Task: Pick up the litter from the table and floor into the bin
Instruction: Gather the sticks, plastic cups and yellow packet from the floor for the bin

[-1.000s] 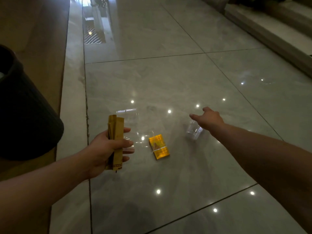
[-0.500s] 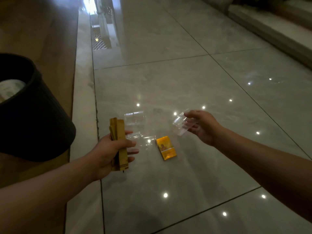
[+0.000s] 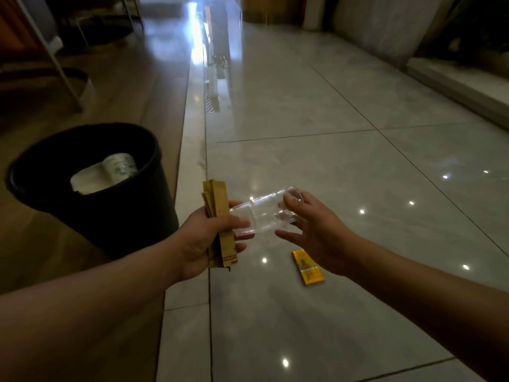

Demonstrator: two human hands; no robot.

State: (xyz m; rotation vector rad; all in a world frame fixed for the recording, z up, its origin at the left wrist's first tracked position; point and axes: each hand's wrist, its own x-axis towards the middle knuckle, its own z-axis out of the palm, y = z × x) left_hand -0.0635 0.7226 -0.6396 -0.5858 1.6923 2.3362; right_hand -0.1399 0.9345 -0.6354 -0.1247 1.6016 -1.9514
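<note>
Above the glossy tile floor, between both hands, clear plastic cups lie sideways; the left hand is clenched on a bundle of brown paper sleeves with the cups' near end against its fingers; the right hand cradles the far end, fingers spread, its hold loose; thin, light and slick, the cups would likely crush if squeezed, so hold the rim; a yellow packet remains on the floor; the black bin stands just left.
</note>
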